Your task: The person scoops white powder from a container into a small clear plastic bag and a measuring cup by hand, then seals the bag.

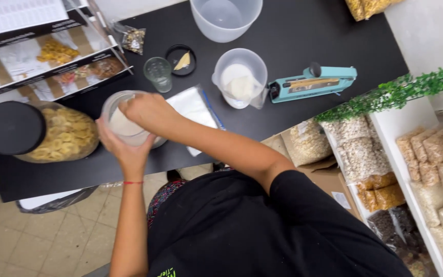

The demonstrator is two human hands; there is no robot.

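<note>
Black matte countertop (pixel 303 36) in a shop-like room, beige tiled floor (pixel 32 241) below, white shelving (pixel 401 169) on the right stacked with clear bags of grains and nuts (pixel 365 154). Left hand (pixel 124 151) cups a clear round plastic container (pixel 121 120) from below and the near side, fingers wrapped on its wall; container sits at the counter's near edge, whitish content inside. Right hand (pixel 147 110) lies over the container's mouth, fingers bent down into or onto it; can't tell whether it pinches anything. Just left: large clear jar of yellow banana chips with a black round lid (pixel 47 133), lying on its side. Just right of the container: flat clear plastic bags (pixel 193 105). Further back: small clear ribbed glass (pixel 158 72), black round lid with a yellow piece in it (pixel 181 60), clear measuring jug holding a white bag (pixel 239 77), bigger translucent jug (pixel 225 18), teal heat sealer (pixel 314 82). Green artificial vine (pixel 411 87) along the shelf top.
</note>
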